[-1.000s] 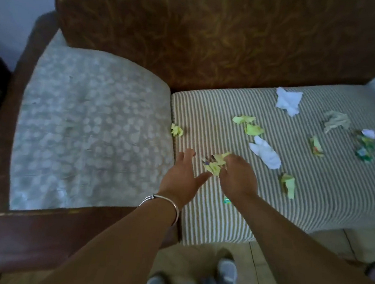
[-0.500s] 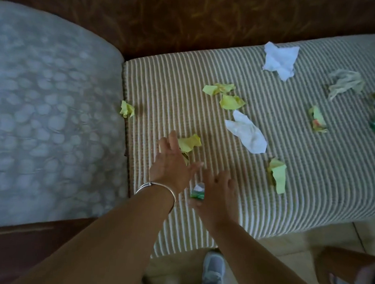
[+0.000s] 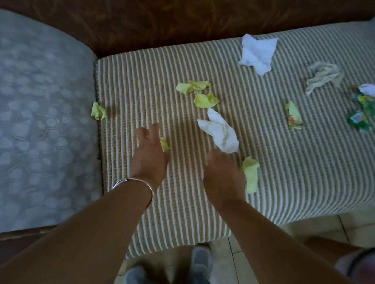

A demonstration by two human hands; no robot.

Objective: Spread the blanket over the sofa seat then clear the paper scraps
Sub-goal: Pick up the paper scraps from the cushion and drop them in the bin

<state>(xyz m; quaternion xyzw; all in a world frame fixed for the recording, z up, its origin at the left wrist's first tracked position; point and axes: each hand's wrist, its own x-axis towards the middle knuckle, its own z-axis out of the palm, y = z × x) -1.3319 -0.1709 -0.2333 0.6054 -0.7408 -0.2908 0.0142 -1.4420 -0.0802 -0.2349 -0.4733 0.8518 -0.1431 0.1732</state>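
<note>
Gathering scraps near front edge of blanket [image 3: 141, 89]: L hand [image 3: 149, 159] grips yellow scrap [image 3: 164, 143] as stash; R hand [image 3: 224, 178] hovers by white scrap [image 3: 221, 131], grip unclear.

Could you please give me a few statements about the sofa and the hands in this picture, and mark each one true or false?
1. The striped blanket lies under both hands. True.
2. The bracelet is on the right wrist. False: it is on the left wrist, just behind the left hand.
3. Every scrap is yellow. False: there are also a white tissue and green printed scraps.
4. A small yellow scrap lies at the blanket's left edge, by the grey cushion. True.
5. The right hand rests on the grey cushion. False: it is over the striped blanket, beside a long yellow scrap.
</note>
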